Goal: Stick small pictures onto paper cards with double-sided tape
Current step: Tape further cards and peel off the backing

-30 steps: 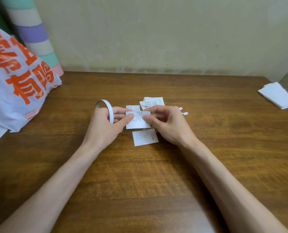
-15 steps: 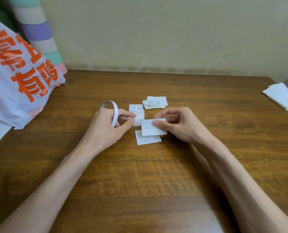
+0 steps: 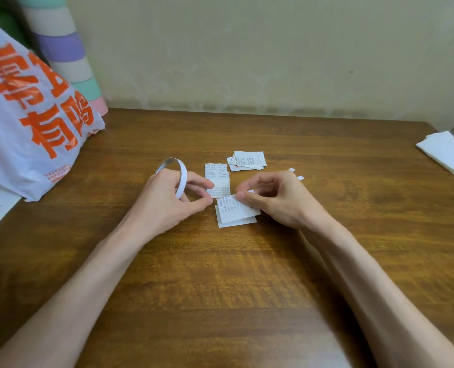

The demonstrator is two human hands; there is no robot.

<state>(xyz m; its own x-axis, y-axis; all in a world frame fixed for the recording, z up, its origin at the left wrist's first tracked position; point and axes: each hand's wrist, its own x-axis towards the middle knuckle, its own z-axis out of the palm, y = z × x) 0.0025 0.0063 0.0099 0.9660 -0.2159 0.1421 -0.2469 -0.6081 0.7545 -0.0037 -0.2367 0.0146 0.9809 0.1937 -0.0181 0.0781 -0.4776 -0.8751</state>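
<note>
Mid-task: L hand (image 3: 164,205) grips tape roll (image 3: 182,174), R hand (image 3: 276,197) pinches printed picture (image 3: 232,208) onto card (image 3: 236,223) at centre of surface (image 3: 220,288); small stack (image 3: 248,158) behind prob. remains to do.

Thin white double-sided tape roll (image 3: 182,176) stands on edge, gripped in the left hand (image 3: 164,205), left of the papers. A printed slip (image 3: 232,208) sits tilted over a plain white card (image 3: 243,223), with the right hand (image 3: 279,200) pinching its right edge. Another printed piece (image 3: 217,179) lies flat just beyond, and a small stack (image 3: 248,159) sits farther back.
</note>
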